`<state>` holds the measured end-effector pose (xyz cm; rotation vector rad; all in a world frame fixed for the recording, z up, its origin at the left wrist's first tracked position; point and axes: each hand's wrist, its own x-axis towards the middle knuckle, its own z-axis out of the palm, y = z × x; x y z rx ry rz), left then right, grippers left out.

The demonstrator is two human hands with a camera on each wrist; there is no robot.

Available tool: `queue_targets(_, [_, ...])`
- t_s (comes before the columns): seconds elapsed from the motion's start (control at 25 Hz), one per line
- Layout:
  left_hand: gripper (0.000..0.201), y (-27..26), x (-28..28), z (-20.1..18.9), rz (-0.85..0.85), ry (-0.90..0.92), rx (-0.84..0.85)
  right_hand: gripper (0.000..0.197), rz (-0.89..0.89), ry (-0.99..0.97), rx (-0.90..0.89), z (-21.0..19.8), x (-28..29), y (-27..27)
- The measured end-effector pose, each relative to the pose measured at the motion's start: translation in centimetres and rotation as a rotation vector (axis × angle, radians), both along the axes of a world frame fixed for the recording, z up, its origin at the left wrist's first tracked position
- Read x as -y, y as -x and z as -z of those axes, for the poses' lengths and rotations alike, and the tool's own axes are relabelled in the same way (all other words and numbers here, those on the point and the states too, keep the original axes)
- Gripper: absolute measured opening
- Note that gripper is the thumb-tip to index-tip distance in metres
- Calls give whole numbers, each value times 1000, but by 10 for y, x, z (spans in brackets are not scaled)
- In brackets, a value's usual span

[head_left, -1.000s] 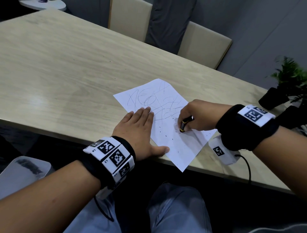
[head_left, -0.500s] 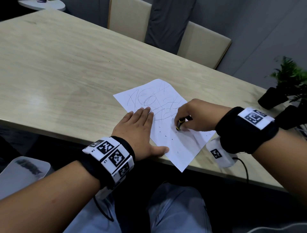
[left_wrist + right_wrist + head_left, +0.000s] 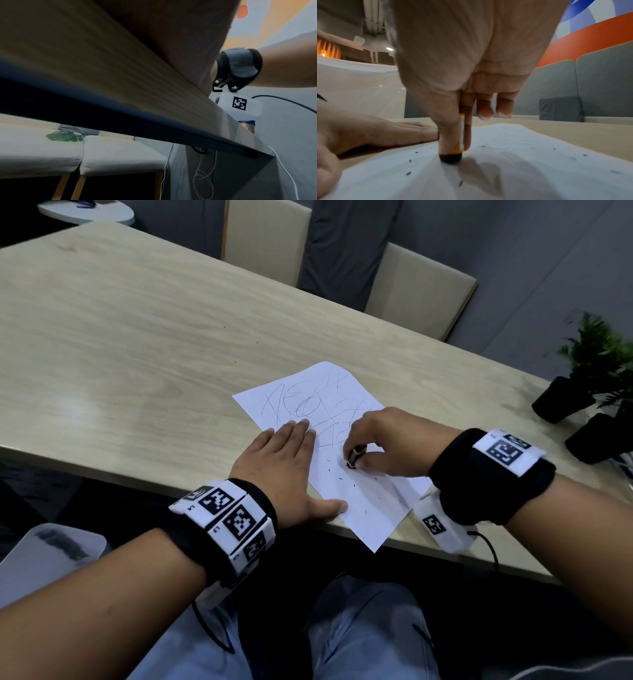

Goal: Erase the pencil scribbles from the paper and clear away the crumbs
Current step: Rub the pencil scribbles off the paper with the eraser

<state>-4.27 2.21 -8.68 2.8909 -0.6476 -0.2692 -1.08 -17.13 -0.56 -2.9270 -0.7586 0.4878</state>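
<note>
Ideally, the right hand [image 3: 394,440], pinching the eraser [image 3: 354,459], rubs short strokes toward twelve o'clock into the scribbles [image 3: 308,405] while the flat left hand [image 3: 284,470] pins the paper [image 3: 376,501].

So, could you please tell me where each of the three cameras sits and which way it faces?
Head: above, facing down; left hand flat on the paper, right hand pinching the eraser.
Left wrist: at the table edge, facing right; palm overhead, right forearm with its wristband.
Right wrist: low, facing along the fingers; eraser upright on the paper among crumbs.
Shared: head and right wrist show both hands, eraser, paper.
</note>
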Motion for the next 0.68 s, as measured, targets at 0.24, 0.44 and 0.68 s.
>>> queue_targets(0.24, [117,0,1,-1,1,-11,2,19,79,132,-78,-11,21,3])
queue_targets(0.44, [116,-1,1,-1,2,-21,11,19,92,27,46,-2,13,1])
queue_targets(0.68, [114,3,1,0,-7,-8,35,13,221,146,-76,-12,28,20])
